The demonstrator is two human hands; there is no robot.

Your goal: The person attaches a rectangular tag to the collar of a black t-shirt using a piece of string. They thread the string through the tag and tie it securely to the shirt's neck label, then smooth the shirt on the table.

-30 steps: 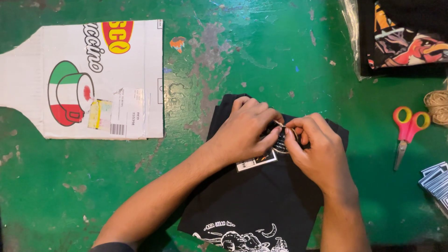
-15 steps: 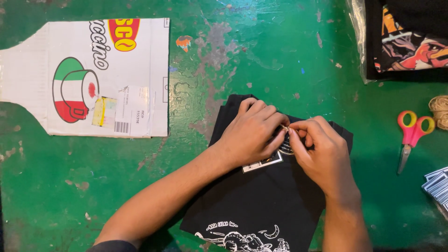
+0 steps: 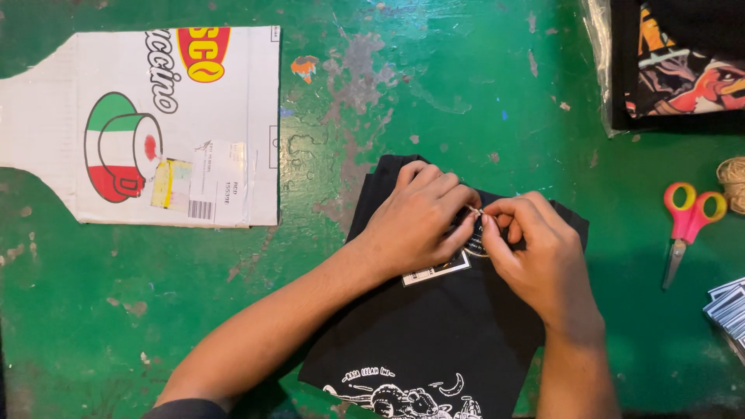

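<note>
A folded black t-shirt with a white print near its lower edge lies on the worn green table. My left hand rests on the shirt's collar end and pinches a thin pale string with its fingertips. My right hand meets it from the right, and its thumb and forefinger pinch the same string. A small card tag with a white border lies on the shirt just under my left hand.
A flattened white cardboard box with a red and green cup picture lies at the upper left. Scissors with red and yellow handles lie at the right, next to a twine ball. Bagged printed shirts sit at the top right, a card stack at the right edge.
Both hands stay together on the string at the collar. Their fingers have shifted only slightly, and the view has moved a little.
</note>
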